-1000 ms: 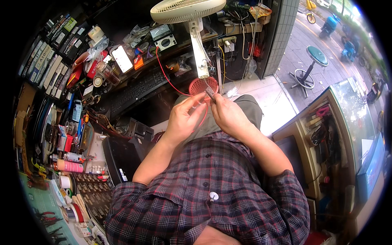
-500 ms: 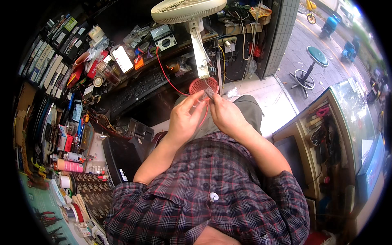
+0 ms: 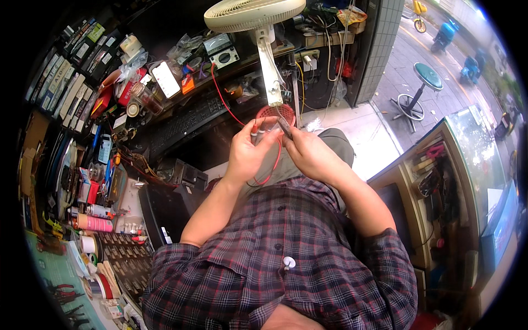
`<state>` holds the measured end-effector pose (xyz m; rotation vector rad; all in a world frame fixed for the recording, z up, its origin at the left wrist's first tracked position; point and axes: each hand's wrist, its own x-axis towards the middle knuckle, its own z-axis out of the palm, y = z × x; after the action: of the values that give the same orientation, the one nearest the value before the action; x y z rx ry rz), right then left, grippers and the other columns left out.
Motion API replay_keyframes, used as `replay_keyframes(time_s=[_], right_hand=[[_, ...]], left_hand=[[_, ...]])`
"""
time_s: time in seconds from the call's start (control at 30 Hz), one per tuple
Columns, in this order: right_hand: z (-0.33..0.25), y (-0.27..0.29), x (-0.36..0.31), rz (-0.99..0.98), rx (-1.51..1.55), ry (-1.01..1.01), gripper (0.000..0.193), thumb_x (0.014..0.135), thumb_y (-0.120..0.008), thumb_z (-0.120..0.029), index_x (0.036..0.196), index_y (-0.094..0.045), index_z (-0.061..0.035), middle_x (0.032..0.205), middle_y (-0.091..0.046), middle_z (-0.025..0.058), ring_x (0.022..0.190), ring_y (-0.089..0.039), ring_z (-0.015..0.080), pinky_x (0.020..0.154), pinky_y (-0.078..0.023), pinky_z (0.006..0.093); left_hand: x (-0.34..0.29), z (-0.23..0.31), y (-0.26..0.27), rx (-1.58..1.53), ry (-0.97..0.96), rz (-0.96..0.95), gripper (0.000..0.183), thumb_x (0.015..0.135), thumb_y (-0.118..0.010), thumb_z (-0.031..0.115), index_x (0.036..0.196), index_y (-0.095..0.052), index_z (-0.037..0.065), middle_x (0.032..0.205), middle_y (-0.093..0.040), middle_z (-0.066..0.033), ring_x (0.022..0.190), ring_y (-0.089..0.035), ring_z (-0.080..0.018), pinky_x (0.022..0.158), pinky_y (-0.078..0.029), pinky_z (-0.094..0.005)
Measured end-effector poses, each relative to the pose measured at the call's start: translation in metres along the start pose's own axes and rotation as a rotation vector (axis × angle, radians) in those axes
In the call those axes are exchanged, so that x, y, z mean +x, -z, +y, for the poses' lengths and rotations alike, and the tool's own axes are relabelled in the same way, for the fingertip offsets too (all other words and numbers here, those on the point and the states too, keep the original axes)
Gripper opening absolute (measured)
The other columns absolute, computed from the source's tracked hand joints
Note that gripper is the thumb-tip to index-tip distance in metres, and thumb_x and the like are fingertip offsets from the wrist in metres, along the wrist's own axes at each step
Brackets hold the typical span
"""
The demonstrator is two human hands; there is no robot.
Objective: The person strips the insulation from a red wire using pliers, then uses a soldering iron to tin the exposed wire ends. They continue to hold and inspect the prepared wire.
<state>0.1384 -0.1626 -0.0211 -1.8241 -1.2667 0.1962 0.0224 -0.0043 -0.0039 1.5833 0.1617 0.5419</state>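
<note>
My left hand (image 3: 247,157) is closed, with a red-tipped test probe (image 3: 254,130) between its fingers. My right hand (image 3: 313,154) pinches a slim dark piece (image 3: 285,127), its kind too small to make out. Both hands' fingertips nearly meet above my lap, just below the open lower end of a white electric fan's stem (image 3: 269,71). The fan head (image 3: 250,15) leans over the bench. A red test lead (image 3: 221,96) runs from an analog multimeter (image 3: 224,56) down toward my hands, and a red loop hangs below them.
A red mesh basket (image 3: 268,113) stands right behind my hands. The cluttered bench holds a keyboard (image 3: 187,118), a white phone (image 3: 166,79) and a glass jar (image 3: 144,98). At the right is a glass-topped cabinet (image 3: 456,159); outside, a green round stool (image 3: 428,76).
My left hand has turned and shifted slightly left, and a red probe tip now shows in it. The dark piece in my right hand has tilted. The red loop hangs lower.
</note>
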Motion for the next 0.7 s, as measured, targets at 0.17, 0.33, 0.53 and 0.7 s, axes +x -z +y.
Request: replay_keyframes(time_s=[0.17, 0.33, 0.53, 0.7], right_hand=[[-0.006, 0.015, 0.000, -0.094, -0.119, 0.009, 0.025, 0.107, -0.055, -0.019, 0.107, -0.058, 0.0060, 0.088, -0.072, 0.0318, 0.088, -0.072, 0.0513, 0.078, -0.056, 0.0588], [-0.006, 0.031, -0.002, -0.148, -0.221, 0.039, 0.026, 0.107, -0.055, -0.020, 0.107, -0.059, 0.0059, 0.086, -0.072, 0.0307, 0.086, -0.072, 0.0506, 0.078, -0.057, 0.0584], [-0.017, 0.047, 0.001, -0.306, -0.114, -0.019, 0.030, 0.107, -0.055, -0.022, 0.112, -0.061, 0.0070, 0.094, -0.072, 0.0319, 0.094, -0.072, 0.0507, 0.084, -0.056, 0.0581], [-0.024, 0.057, -0.001, -0.459, 0.027, -0.042, 0.032, 0.108, -0.054, -0.024, 0.115, -0.063, 0.0061, 0.101, -0.072, 0.0286, 0.100, -0.071, 0.0451, 0.090, -0.054, 0.0540]], left_hand=[[0.008, -0.006, 0.024, -0.381, 0.304, -0.193, 0.024, 0.109, -0.069, 0.015, 0.128, -0.072, 0.002, 0.081, -0.059, 0.0060, 0.054, -0.044, 0.0010, 0.047, -0.033, -0.0183], [0.015, -0.006, 0.023, -0.203, 0.211, -0.270, 0.022, 0.109, -0.069, 0.014, 0.126, -0.074, 0.001, 0.071, -0.056, 0.0078, 0.052, -0.043, 0.0011, 0.046, -0.031, -0.0186], [0.014, -0.009, 0.024, -0.208, 0.195, -0.255, 0.018, 0.108, -0.070, 0.013, 0.121, -0.075, 0.001, 0.070, -0.058, 0.0071, 0.052, -0.044, 0.0008, 0.047, -0.031, -0.0185], [0.007, -0.014, 0.028, -0.320, 0.252, -0.278, 0.013, 0.106, -0.073, 0.010, 0.115, -0.074, 0.002, 0.078, -0.064, 0.0034, 0.053, -0.048, 0.0003, 0.048, -0.034, -0.0177]])
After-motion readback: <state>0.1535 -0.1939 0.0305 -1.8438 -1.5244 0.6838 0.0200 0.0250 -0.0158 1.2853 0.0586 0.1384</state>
